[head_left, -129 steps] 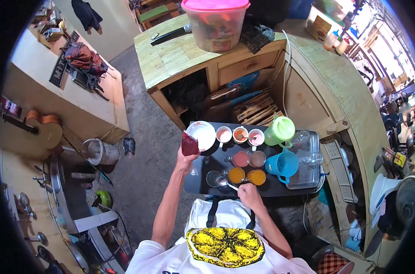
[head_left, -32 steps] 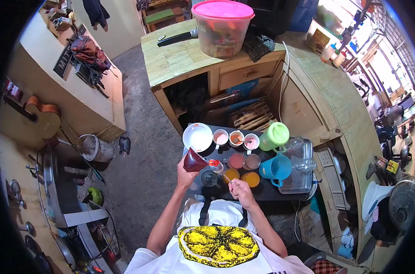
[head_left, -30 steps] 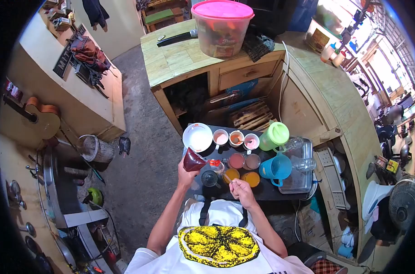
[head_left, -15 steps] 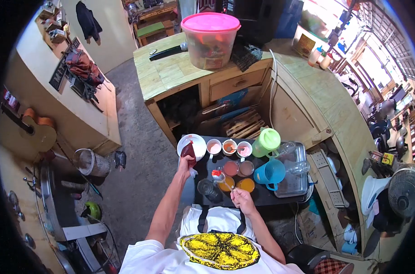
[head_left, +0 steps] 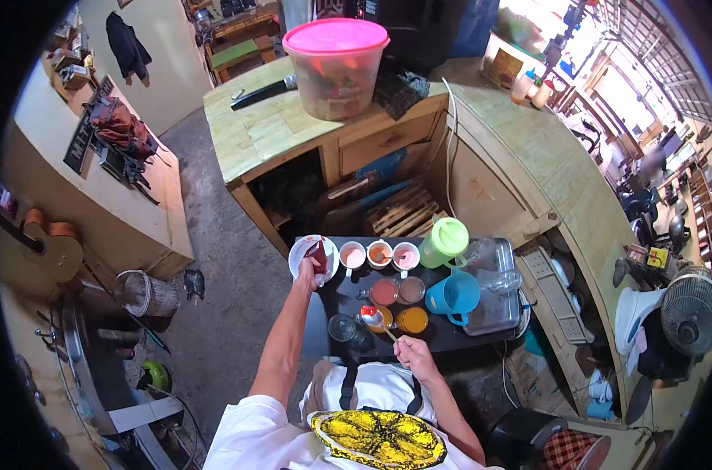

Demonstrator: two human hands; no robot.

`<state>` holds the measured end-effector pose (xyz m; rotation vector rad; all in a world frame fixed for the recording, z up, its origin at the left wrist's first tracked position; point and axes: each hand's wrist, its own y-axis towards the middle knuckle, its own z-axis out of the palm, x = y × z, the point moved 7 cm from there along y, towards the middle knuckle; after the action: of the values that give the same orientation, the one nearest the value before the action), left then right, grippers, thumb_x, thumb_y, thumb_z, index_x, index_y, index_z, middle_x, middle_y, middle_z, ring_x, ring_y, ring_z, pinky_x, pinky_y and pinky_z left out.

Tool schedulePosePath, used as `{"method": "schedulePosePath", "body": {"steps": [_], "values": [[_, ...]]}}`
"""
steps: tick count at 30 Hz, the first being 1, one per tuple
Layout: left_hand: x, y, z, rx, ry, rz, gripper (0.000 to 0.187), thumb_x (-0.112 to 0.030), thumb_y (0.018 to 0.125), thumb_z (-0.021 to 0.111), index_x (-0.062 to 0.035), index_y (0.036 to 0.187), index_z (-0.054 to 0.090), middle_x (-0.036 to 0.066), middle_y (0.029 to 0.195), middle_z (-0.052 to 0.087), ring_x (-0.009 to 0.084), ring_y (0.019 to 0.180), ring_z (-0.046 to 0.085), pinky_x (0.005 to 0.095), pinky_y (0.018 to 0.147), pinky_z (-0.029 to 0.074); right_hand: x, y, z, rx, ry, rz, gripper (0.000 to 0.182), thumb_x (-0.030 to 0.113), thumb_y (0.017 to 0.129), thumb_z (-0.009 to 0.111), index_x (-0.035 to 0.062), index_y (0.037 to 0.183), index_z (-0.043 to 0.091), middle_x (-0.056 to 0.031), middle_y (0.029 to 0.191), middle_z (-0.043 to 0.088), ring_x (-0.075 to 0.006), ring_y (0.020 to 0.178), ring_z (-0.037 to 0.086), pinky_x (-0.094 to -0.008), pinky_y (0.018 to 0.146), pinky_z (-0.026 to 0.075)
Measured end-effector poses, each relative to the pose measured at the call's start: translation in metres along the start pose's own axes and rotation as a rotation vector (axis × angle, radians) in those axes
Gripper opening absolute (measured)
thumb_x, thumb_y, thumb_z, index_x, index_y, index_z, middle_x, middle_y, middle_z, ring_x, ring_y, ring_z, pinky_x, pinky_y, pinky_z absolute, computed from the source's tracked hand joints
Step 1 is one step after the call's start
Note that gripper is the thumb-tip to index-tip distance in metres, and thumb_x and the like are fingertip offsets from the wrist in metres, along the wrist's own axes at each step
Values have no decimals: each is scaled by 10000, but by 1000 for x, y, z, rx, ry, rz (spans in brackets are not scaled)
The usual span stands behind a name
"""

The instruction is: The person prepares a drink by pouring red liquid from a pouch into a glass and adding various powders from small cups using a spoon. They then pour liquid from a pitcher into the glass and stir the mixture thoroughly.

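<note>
My left hand (head_left: 309, 274) is closed around a dark red plastic bag (head_left: 317, 255), which it holds in the white bowl (head_left: 295, 254) at the table's far left corner. In my right hand (head_left: 414, 358) is a spoon (head_left: 389, 334), its bowl loaded with something white and bright red. The spoon's head hangs over the near glasses, partly covering one with orange drink. Beside it stands another glass of orange drink (head_left: 412, 319). Clear glasses (head_left: 342, 328) are to the left. Behind are a pink drink (head_left: 383, 292) and a brownish one (head_left: 410, 291).
Three white mugs (head_left: 379, 254) line the back of the black table (head_left: 315, 321). A green pitcher (head_left: 445, 241), a blue pitcher (head_left: 454, 296) and a clear plastic tub (head_left: 493, 315) stand on the right. Beyond is a wooden counter (head_left: 254, 129) with a pink-lidded bucket (head_left: 334, 78).
My left hand has lowered the red bag into the white bowl. The spoon is still raised over the near glasses in my right hand. The whole view has shifted slightly.
</note>
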<state>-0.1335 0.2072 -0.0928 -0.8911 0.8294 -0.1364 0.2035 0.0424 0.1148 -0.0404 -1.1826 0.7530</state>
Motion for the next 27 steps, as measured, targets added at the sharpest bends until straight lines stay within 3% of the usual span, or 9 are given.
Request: {"method": "schedulePosePath", "body": {"steps": [2,5,6,9,12,16,19,23,27], "values": [[5,11,-7,-106,78,-28,378,-83,593,536,-34,959,617,160,896,623,326,790,614,457,700,541,-3,-7,-2,-17,11,15,288,282,1064,497,68,880,551,110,625,336,8,499,264,-208,456,178],[6,36,-12,-105,81,133,363,-63,599,521,-32,944,628,154,898,629,320,791,620,437,665,546,-3,-14,-4,-60,30,45,283,279,1058,506,62,882,551,111,624,332,9,498,261,-207,457,172],[11,56,-28,-212,276,110,387,-6,606,482,-18,958,643,146,917,643,293,783,638,441,617,543,-9,-16,-6,-63,62,65,278,276,1054,510,58,886,551,112,626,332,8,501,261,-206,460,170],[5,52,-29,-324,464,439,476,3,743,494,-3,1192,651,143,829,665,305,815,661,431,667,553,-14,-20,-9,-91,58,78,278,274,1054,507,56,887,551,112,628,333,6,505,261,-210,461,172],[5,34,-16,-410,791,410,447,-92,824,537,-42,1254,644,258,1200,599,427,1152,563,528,1032,426,-13,-21,-7,-83,58,71,275,263,1056,502,55,883,550,109,628,333,5,507,261,-213,461,168],[-16,-28,14,-544,1145,483,636,-143,793,655,-61,1403,496,234,1336,510,423,1261,469,557,1057,378,-10,-19,-2,-68,77,92,277,271,1057,505,63,880,549,112,628,331,7,501,255,-207,457,163],[-24,-56,23,-480,1271,691,794,-155,749,719,-79,1467,390,217,1376,469,403,1316,412,547,1067,357,-6,-11,2,-43,65,86,283,281,1060,503,69,877,546,113,632,331,9,497,255,-206,453,160],[-28,-55,18,-287,1264,891,462,-89,820,711,-45,1249,545,212,1200,583,413,1120,570,497,961,467,-4,-1,5,-5,47,56,286,281,1064,495,71,875,545,111,635,329,7,500,250,-209,457,160],[-33,-49,9,-331,1186,832,354,-88,860,699,-26,1195,602,196,1111,676,385,1057,646,465,929,494,2,4,14,15,-3,57,293,280,1067,487,68,874,548,109,638,326,2,513,252,-212,466,161]]}}
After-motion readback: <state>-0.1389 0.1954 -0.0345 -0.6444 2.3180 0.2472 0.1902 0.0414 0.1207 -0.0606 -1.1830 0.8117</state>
